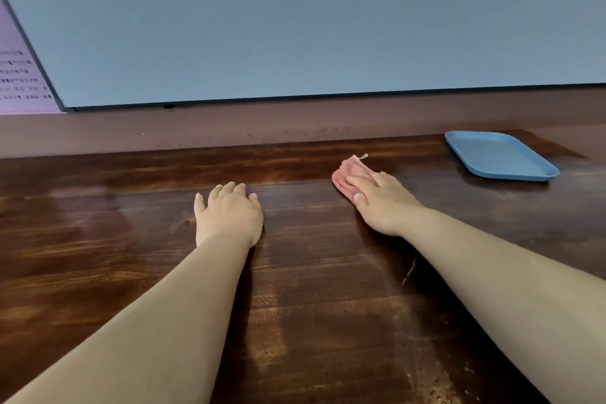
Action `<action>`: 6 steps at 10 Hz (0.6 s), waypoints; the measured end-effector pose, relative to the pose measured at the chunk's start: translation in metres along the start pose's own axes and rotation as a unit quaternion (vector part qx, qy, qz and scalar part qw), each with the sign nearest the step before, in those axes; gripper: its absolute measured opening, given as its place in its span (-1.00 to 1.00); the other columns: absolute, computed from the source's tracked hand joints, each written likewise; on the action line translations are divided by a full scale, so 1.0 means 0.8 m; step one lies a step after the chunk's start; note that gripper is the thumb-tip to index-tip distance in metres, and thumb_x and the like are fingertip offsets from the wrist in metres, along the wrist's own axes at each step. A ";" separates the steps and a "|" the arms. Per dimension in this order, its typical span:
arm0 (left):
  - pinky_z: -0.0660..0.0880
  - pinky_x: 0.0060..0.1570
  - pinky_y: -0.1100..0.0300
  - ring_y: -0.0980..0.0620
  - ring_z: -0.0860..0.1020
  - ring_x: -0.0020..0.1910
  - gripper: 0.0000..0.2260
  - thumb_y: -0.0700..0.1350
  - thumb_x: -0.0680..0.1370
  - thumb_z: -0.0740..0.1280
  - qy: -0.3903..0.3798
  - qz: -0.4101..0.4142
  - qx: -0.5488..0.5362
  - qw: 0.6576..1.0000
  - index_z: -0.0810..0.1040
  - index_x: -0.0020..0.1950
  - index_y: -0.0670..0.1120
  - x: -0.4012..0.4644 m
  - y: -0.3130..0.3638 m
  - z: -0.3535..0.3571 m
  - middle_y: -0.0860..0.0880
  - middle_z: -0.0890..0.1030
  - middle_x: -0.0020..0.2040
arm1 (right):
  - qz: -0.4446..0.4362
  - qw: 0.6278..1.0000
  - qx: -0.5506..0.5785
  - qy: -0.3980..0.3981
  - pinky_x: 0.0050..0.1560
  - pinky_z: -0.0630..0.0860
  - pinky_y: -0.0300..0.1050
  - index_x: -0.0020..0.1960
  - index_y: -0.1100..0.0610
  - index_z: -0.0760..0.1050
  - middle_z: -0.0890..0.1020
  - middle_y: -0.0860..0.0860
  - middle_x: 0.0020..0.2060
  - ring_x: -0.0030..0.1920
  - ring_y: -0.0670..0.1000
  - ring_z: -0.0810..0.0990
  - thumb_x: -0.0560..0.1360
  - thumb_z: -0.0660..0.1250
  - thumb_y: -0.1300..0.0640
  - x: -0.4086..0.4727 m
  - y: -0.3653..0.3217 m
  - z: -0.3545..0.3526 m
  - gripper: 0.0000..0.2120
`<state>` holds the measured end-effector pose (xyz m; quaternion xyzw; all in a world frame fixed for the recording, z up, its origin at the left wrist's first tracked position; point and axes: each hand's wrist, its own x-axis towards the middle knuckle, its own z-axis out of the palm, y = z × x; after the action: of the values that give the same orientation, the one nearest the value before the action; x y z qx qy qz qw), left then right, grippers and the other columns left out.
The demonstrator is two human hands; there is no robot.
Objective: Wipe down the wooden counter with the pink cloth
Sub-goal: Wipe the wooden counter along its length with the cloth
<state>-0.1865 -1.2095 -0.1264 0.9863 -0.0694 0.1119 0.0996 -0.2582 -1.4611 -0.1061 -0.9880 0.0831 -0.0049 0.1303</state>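
The dark wooden counter [295,272] fills the lower half of the head view. A bunched pink cloth [347,172] lies on it right of centre, towards the back. My right hand [382,198] lies on top of the cloth and presses it onto the wood with straight fingers; only the cloth's far and left parts show past the fingers. My left hand [228,211] rests palm down on the bare counter left of the cloth, with its fingers slightly bent, and holds nothing.
A shallow blue tray [485,143] sits on the counter at the back right. A brown upstand [295,123] runs along the counter's rear edge under a grey-blue wall panel [295,26]. A pale sign with text [19,75] hangs at far left.
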 end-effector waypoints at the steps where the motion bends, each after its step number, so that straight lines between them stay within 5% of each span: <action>1: -0.09 0.48 -0.10 -0.02 0.11 0.52 -0.54 0.07 0.64 -0.08 -0.002 0.002 0.000 1.000 0.26 0.49 -0.04 -0.001 0.000 -0.001 0.00 0.23 0.52 | -0.085 0.996 0.011 -0.027 0.56 -0.05 0.05 0.59 -0.17 0.08 -0.04 -0.07 0.62 0.59 0.09 -0.06 0.67 -0.01 -0.03 -0.016 0.003 0.007 -0.51; 2: -0.08 0.48 -0.10 -0.01 0.11 0.52 -0.55 0.07 0.64 -0.07 -0.002 -0.002 -0.002 1.000 0.28 0.48 -0.03 0.000 -0.001 0.000 0.00 0.24 0.52 | -0.114 0.993 0.013 -0.020 0.55 -0.05 -0.04 0.59 -0.11 0.12 0.02 -0.10 0.61 0.58 0.04 0.02 0.68 0.01 0.06 -0.018 0.031 -0.003 -0.51; 3: -0.08 0.48 -0.09 -0.01 0.11 0.52 -0.55 0.07 0.64 -0.07 -0.006 -0.002 -0.004 1.000 0.28 0.48 -0.04 -0.001 0.001 -0.001 0.00 0.23 0.52 | -0.013 1.000 0.001 0.013 0.54 0.08 0.11 0.59 -0.11 0.12 0.00 -0.07 0.62 0.58 0.08 0.04 0.67 -0.02 0.06 -0.009 0.033 -0.009 -0.51; 5: -0.07 0.47 -0.09 -0.02 0.12 0.52 -0.54 0.07 0.64 -0.07 -0.003 0.000 -0.005 1.000 0.29 0.48 -0.04 -0.001 0.000 -0.001 0.00 0.24 0.52 | -0.129 0.991 0.008 -0.016 0.55 -0.11 -0.10 0.59 -0.13 0.13 0.03 -0.10 0.61 0.58 -0.01 -0.03 0.68 0.00 0.04 -0.035 0.036 -0.001 -0.52; 6: -0.06 0.47 -0.08 -0.02 0.12 0.52 -0.54 0.07 0.64 -0.07 -0.007 -0.001 -0.005 1.000 0.29 0.48 -0.04 -0.002 0.000 -0.001 -0.01 0.25 0.52 | -0.059 0.998 0.005 -0.006 0.57 -0.07 -0.05 0.60 -0.12 0.09 0.05 -0.09 0.61 0.58 0.01 0.03 0.68 -0.03 0.06 -0.024 0.050 -0.015 -0.52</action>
<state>-0.1880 -1.2093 -0.1256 0.9866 -0.0699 0.1047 0.1037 -0.2838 -1.4993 -0.1049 -0.9905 0.0241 -0.0065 0.1352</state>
